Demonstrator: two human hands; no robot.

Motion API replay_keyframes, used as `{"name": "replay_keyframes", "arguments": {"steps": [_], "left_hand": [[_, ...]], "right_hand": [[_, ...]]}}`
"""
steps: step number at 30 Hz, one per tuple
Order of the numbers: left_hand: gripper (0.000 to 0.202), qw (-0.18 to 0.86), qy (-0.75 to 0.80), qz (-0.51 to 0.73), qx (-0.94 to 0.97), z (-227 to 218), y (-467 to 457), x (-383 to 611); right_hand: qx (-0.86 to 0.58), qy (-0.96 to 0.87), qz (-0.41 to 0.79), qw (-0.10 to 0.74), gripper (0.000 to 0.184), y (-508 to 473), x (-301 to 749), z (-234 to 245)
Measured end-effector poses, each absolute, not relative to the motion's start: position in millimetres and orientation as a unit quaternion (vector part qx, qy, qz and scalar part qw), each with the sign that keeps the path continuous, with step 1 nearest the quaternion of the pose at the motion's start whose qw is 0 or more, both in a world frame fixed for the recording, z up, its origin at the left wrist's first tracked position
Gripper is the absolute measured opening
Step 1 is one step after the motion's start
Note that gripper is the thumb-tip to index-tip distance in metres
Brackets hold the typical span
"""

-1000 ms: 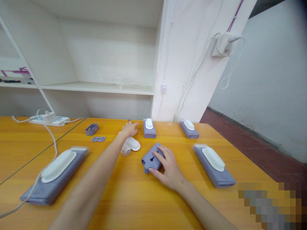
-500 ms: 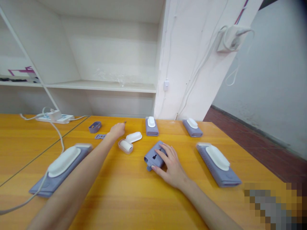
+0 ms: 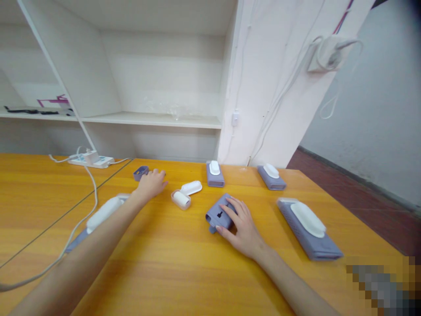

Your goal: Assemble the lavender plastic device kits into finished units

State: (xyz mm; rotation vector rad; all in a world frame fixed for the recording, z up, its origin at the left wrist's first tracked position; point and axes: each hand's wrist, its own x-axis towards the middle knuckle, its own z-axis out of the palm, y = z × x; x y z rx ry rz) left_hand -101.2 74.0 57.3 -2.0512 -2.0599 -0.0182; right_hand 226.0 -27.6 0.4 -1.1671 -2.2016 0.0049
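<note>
My right hand (image 3: 243, 230) grips a purple-grey box-shaped case (image 3: 219, 213) lying on the table, fingers over its top and thumb at the near edge. Its top has a dark key-shaped cutout, and a small tab hangs from the near-left end. Farther left, my left hand (image 3: 151, 184) reaches low over the table with fingers apart. It is nearest a small purple-grey ring-shaped part (image 3: 140, 173); what lies under the palm is hidden. Between the hands rest a white oval piece (image 3: 191, 188) and a white rounded piece in a clear cover (image 3: 180, 199).
Purple-grey cases with white tops stand at the back (image 3: 215, 180), back right (image 3: 272, 179) and right (image 3: 309, 228). Another case (image 3: 105, 213) is partly behind my left forearm, a white cable (image 3: 94, 184) beside it. A power strip (image 3: 92, 160) sits back left, below shelves (image 3: 158, 118).
My left hand has moved left toward the ring-shaped part, its fingers now spread, covering the flat purple-grey strip. My right hand stays on the case. The whole view has shifted slightly.
</note>
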Motion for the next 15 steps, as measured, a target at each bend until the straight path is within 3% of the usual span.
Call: {"name": "replay_keyframes", "arguments": {"steps": [5,8,12,15], "left_hand": [[0.06,0.082,-0.647,-0.093,-0.753,64.2,44.4,-63.5],[0.067,0.049,-0.622,-0.069,-0.779,60.9,25.7,-45.7],[0.061,0.043,-0.617,-0.055,-0.784,53.2,15.6,-38.8],[0.054,0.024,-0.614,-0.068,-0.786,49.4,15.4,-39.9]], "right_hand": [[-0.437,-0.841,0.045,0.317,0.059,-21.3,228.3,-7.6],[-0.424,-0.846,0.062,0.316,0.062,-19.6,229.4,-9.6],[-0.428,-0.846,0.048,0.313,0.064,-23.5,228.1,-6.3],[-0.469,-0.818,0.032,0.333,0.05,-26.1,226.6,-3.4]]}}
